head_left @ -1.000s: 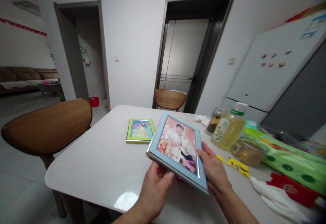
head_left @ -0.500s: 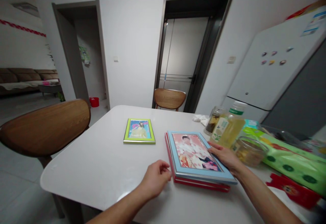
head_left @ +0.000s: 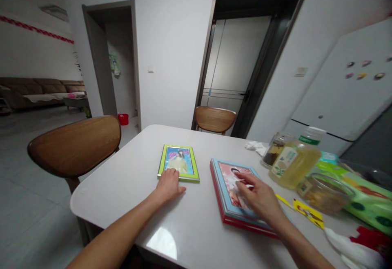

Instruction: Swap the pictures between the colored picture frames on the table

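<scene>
A green-edged picture frame [head_left: 194, 167] lies face up on the white table. My left hand [head_left: 170, 185] is at its near edge, fingertips over the border and thumb spread to the side on the tabletop. To the right is a stack with a blue picture frame [head_left: 219, 185] on top and red-edged frames [head_left: 220, 205] below it. My right hand [head_left: 259, 195] hovers over the blue frame, covering part of its picture. Its fingers are bent and the thumb stands a little apart, with nothing seen between them.
Right of the stack are a bottle of yellow liquid [head_left: 297, 158], a dark-filled jar [head_left: 274, 150], a clear container [head_left: 324, 193], a green package [head_left: 364, 203] and a yellow strip [head_left: 309, 212]. Crumpled tissue [head_left: 255, 145] lies behind. Wooden chairs stand left [head_left: 76, 146] and beyond [head_left: 216, 119].
My left hand has moved from beside the stack to the green frame's near edge. My right hand has left the blue frame's right side and is above its picture. The view has shifted left.
</scene>
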`<state>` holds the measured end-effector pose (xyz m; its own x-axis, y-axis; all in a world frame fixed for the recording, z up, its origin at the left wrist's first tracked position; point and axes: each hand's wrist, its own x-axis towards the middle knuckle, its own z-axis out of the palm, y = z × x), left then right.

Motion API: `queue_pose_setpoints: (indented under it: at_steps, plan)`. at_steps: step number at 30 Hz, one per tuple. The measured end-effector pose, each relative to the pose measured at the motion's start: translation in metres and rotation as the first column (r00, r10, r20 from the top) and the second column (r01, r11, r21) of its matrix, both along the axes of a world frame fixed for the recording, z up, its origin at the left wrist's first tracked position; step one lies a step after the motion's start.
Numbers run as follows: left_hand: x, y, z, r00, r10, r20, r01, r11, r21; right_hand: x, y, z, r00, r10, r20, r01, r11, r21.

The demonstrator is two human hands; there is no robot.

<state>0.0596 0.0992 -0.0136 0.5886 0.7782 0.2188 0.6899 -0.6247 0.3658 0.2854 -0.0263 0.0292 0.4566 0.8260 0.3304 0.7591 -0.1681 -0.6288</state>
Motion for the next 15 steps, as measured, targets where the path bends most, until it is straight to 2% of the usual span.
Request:
queue_pose_setpoints:
  at_steps: [2, 3, 6, 10, 12, 15]
  plan:
    - [-0.016, -0.025, 0.000, 1.000, 0.002, -0.026, -0.001, 1.000, 0.007, -0.042, 0.001, -0.005, 0.981, 0.190, -0.030, -0.190, 0.982, -0.016]
    - [-0.026, -0.038, 0.001, 0.999, 0.006, -0.037, -0.005, 1.000, 0.007, -0.060, 0.001, -0.011, 0.969, 0.246, -0.010, -0.246, 0.969, -0.021]
    - [-0.052, -0.079, 0.003, 0.998, -0.009, -0.063, 0.008, 1.000, -0.010, -0.097, 0.003, -0.036, 0.949, 0.312, 0.034, -0.310, 0.949, -0.061]
    - [-0.065, -0.117, 0.000, 0.993, -0.108, -0.053, 0.102, 0.989, -0.108, -0.107, 0.004, -0.066, 0.958, 0.286, -0.001, -0.285, 0.956, -0.073]
    - [-0.064, -0.124, -0.003, 0.988, -0.150, -0.025, 0.147, 0.983, -0.112, -0.105, 0.001, -0.069, 0.960, 0.269, -0.079, -0.272, 0.962, -0.024]
    - [-0.063, -0.126, -0.003, 0.973, -0.227, 0.034, 0.229, 0.969, -0.091, -0.101, -0.007, -0.061, 0.927, 0.242, -0.285, -0.248, 0.969, 0.015]
